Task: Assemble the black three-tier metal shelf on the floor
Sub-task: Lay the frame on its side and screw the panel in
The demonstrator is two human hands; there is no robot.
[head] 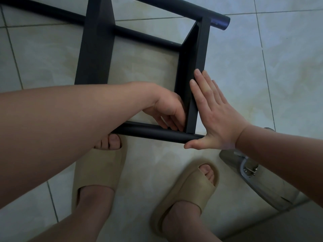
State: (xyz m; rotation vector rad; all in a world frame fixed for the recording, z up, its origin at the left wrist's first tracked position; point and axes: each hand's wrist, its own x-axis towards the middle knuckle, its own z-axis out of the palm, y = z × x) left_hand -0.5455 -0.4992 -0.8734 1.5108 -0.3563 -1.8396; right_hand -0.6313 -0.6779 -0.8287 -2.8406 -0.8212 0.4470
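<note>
The black metal shelf lies on its side on the tiled floor. Its nearest shelf panel [195, 67] stands edge-up between a near round post [157, 132] and a far post [192, 11]. A second panel [96, 41] is further left. My right hand [213, 112] lies flat with straight fingers against the outer face of the near panel, thumb under the end of the near post. My left hand [167, 110] reaches inside the frame, fingers curled at the corner where panel meets post; what the fingertips hold is hidden.
My two feet in beige slides [97, 172] [188, 191] stand just in front of the near post. A grey metal chair base [253, 173] sits on the floor at the right. Pale tiles surround the frame.
</note>
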